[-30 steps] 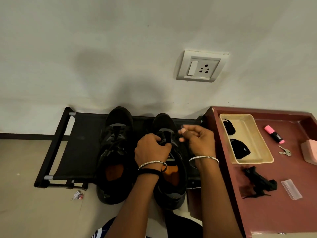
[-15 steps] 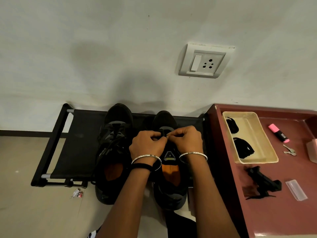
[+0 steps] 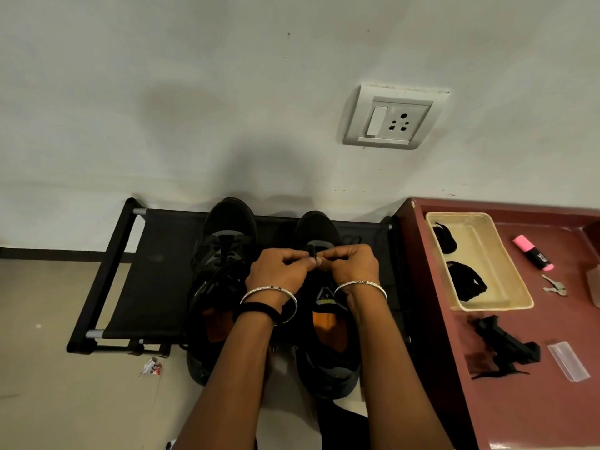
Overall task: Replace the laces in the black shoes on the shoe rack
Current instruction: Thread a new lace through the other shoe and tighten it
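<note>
Fingers [image 3: 298,258] of left hand [image 3: 279,271] and right hand [image 3: 355,266] curl tip to tip, pinching a black lace [image 3: 313,251] over one black shoe [image 3: 319,227]; second shoe [image 3: 229,222] just left, shoe rack [image 3: 156,271] fabric stretching beyond, counter [image 3: 535,417] edge close right; knuckles hide the eyelets

Home interior, spot by a wall.
Shoe rack [image 3: 156,271] on the floor [image 3: 48,368], wall socket [image 3: 394,120], maroon counter [image 3: 519,401] with keys [image 3: 555,287].
</note>
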